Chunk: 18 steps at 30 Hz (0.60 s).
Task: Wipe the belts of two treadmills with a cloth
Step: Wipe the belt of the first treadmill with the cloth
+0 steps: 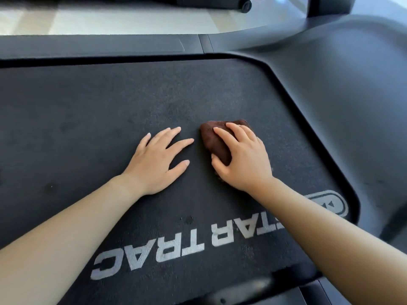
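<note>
Open room is being left on belt, leftward and farther out. Centre is being blocked by left hand, right hand and cloth; right side is being walled by raised cover.

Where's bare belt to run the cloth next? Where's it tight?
Bare black textured treadmill belt runs wide between the flat left hand and the grey far side rail, and left of that hand. Crowded: the centre, where the right hand grips the bunched brown cloth beside the left, a narrow gap between.
</note>
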Each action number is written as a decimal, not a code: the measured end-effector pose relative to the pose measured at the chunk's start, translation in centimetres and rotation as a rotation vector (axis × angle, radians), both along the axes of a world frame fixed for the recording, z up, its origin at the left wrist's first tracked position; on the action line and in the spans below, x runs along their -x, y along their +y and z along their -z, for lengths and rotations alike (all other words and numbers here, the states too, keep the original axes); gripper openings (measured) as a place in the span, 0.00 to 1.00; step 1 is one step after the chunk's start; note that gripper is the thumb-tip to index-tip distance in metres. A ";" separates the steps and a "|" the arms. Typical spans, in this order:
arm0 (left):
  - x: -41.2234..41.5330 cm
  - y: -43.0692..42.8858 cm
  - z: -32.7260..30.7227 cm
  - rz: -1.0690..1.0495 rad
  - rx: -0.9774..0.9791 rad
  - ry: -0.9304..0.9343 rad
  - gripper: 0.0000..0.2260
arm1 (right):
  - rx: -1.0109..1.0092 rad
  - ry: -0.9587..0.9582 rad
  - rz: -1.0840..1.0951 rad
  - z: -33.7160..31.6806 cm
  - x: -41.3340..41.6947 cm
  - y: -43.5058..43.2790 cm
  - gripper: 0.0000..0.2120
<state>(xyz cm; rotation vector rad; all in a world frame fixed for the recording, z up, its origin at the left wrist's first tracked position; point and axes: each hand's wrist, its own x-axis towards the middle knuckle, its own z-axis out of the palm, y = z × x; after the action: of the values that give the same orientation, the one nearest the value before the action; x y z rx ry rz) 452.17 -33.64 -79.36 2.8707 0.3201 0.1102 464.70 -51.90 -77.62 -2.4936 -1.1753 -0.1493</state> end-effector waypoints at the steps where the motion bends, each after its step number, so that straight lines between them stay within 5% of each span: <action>1: -0.8 0.5 0.1 -0.030 0.007 0.000 0.24 | -0.003 -0.001 0.005 0.2 -1.0 0.9 0.28; 18: -15.1 7.1 0.8 -0.155 -0.005 -0.088 0.24 | -0.018 -0.059 0.082 1.4 -19.3 13.6 0.29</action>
<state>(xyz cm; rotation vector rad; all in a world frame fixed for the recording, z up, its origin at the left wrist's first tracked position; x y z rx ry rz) 467.25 -26.51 -80.20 2.8317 0.5255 0.2658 483.97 -38.26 -79.02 -2.5387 -1.0906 -0.2559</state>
